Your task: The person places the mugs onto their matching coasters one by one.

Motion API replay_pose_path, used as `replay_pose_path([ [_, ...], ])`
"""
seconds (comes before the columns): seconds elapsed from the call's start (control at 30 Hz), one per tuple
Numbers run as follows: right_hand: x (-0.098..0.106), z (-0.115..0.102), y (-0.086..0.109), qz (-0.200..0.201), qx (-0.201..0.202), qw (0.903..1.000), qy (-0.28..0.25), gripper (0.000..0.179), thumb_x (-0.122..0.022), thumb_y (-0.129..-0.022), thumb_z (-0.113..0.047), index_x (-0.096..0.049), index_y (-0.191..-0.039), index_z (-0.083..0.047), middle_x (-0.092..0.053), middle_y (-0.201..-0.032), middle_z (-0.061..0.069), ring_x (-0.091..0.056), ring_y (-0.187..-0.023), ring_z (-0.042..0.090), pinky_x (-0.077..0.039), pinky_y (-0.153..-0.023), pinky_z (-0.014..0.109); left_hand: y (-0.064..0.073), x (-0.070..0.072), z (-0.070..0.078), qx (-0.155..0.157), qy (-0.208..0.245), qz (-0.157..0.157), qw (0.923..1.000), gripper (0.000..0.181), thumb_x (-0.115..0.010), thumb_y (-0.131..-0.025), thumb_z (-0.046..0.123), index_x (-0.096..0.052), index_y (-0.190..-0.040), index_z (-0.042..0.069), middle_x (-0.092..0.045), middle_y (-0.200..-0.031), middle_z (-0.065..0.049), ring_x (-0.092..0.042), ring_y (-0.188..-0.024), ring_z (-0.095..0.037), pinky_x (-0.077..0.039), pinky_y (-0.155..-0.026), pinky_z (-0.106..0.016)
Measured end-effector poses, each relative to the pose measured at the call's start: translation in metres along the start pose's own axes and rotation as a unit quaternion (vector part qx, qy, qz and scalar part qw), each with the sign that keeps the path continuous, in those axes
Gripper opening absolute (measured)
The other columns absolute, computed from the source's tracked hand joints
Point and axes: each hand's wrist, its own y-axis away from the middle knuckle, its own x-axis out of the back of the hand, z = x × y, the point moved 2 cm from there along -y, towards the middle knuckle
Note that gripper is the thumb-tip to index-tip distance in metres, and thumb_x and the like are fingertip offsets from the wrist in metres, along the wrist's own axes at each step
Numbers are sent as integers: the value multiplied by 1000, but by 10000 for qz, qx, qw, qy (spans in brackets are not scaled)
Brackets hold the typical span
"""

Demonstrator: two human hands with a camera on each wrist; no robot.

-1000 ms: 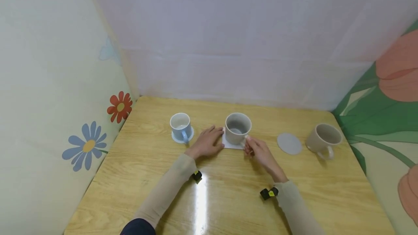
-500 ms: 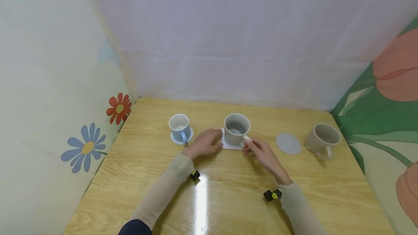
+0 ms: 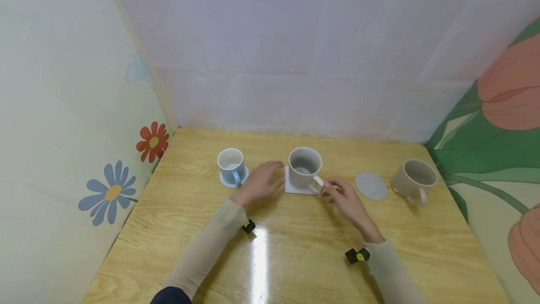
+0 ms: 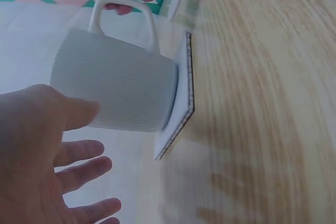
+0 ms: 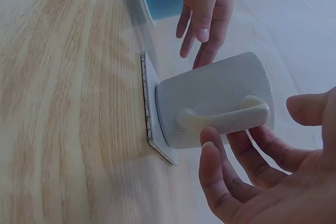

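A ribbed pale grey mug (image 3: 304, 172) stands upright on a square white coaster (image 3: 295, 188) at the table's middle. To its left, my left hand (image 3: 260, 182) is apart from the mug, its fingers spread in the left wrist view. My right hand (image 3: 345, 200) is at the mug's handle (image 5: 231, 118). In the right wrist view its thumb stands away from the handle, while loosely bent fingertips (image 5: 211, 153) lie beside or against it; contact is hard to tell.
A blue mug (image 3: 231, 163) sits on a round light blue coaster (image 3: 225, 183) at the left. Toward the right lie a round grey coaster (image 3: 371, 185) and a beige mug (image 3: 410, 179) on the wooden table (image 3: 312, 257). A white sheet (image 3: 253, 50) hangs behind.
My left hand has drawn back left from the coaster and mug. The right hand has loosened from the handle and shifted slightly right. The mug stays on its coaster.
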Motion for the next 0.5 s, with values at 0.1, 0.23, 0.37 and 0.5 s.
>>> replay_pose_path([
  [0.1,4,1,2,43,130,9999,79,32,-53,-113,-17,-65,-127,9,-70,-122,31,-75,-98,27,-66,-80,39,1,3,1,46,34,114,9999,52,-55,-112,33,-51,-157,6,-48,-166,-13,-42,-155,-35,-31,-130,-56],
  [0.23,10,0,5,57,219,9995,233,35,-53,-114,-20,-64,-130,9,-69,-126,30,-75,-102,30,-66,-81,40,1,8,4,62,44,273,9996,54,-49,-114,38,-50,-158,7,-47,-167,-12,-42,-156,-35,-31,-130,-54],
  [0.37,18,-3,9,127,267,9986,442,37,-52,-114,-22,-63,-133,8,-69,-129,29,-75,-104,32,-66,-81,38,1,15,10,2,48,454,9990,56,-46,-114,42,-48,-159,8,-47,-167,-12,-43,-155,-34,-32,-130,-54],
  [0.5,27,-4,14,218,290,9975,601,38,-52,-115,-24,-63,-134,7,-69,-130,28,-75,-104,30,-65,-81,35,1,21,18,-96,27,599,9982,57,-47,-114,42,-46,-160,10,-47,-167,-11,-44,-154,-33,-34,-129,-54],
])
